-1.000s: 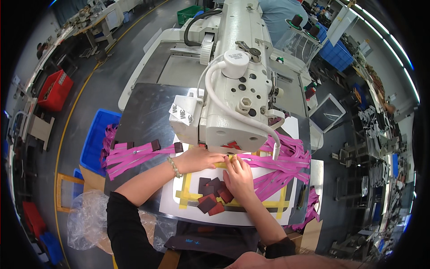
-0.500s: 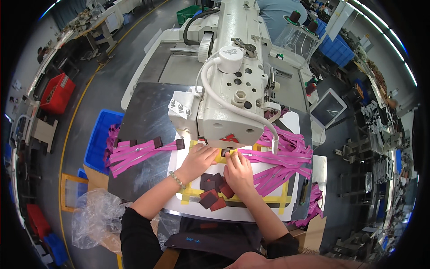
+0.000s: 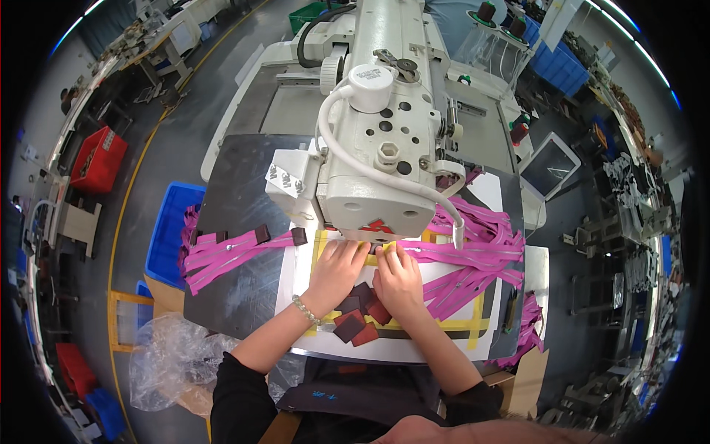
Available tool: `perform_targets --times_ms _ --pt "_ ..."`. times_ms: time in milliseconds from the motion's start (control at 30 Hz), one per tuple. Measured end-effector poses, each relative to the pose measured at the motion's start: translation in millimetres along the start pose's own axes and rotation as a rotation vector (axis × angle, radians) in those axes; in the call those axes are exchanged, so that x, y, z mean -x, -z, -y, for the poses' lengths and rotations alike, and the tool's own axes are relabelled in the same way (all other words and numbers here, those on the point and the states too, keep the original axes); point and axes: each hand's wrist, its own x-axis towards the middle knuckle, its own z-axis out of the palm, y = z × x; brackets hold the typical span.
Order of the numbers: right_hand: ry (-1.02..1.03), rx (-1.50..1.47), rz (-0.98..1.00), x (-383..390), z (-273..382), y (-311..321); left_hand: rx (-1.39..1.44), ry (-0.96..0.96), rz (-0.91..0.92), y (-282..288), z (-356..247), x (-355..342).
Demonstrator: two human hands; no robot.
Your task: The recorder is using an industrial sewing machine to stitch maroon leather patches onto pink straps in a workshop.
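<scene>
Under the head of a white sewing machine (image 3: 381, 185), both my hands meet at a small dark patch (image 3: 374, 249), partly hidden by fingers. My left hand (image 3: 339, 272) has a beaded bracelet at its wrist; its closed fingers press at the patch's left side. My right hand (image 3: 398, 283) pinches at the right side, where the end of a magenta zipper (image 3: 429, 251) runs in. Loose dark and reddish-brown patches (image 3: 350, 324) lie in a pile between my wrists. Left of my hands, several magenta zippers (image 3: 222, 255) have dark patches (image 3: 299, 235) at their ends.
More magenta zippers (image 3: 481, 229) heap on the right of the white board (image 3: 296, 285), which is marked with yellow tape (image 3: 474, 337). A blue bin (image 3: 168, 233) and crumpled clear plastic (image 3: 166, 362) are at the left. A tablet-like screen (image 3: 551, 166) stands at the right.
My left hand has shifted slightly right, closer to my right hand. Both remain at the small patch, and the whole view has moved a little.
</scene>
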Motion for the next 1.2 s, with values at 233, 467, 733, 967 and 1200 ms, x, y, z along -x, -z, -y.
perform_targets --times_ms 233,467,733,967,1200 --pt "-0.005 -0.002 0.012 1 0 0 0.02 0.008 0.041 1 -4 1" --pt "-0.008 0.002 0.022 3 2 1 0.043 0.042 0.022 1 -3 3" --pt "-0.026 -0.014 0.064 1 0 0 -0.038 0.025 0.034 0 -5 -2" --pt "-0.007 0.007 0.032 -1 0 1 -0.086 -0.005 0.015 -1 -5 -3" --pt "-0.021 0.025 0.075 -4 0 1 -0.061 0.013 0.028 -1 -5 -4"
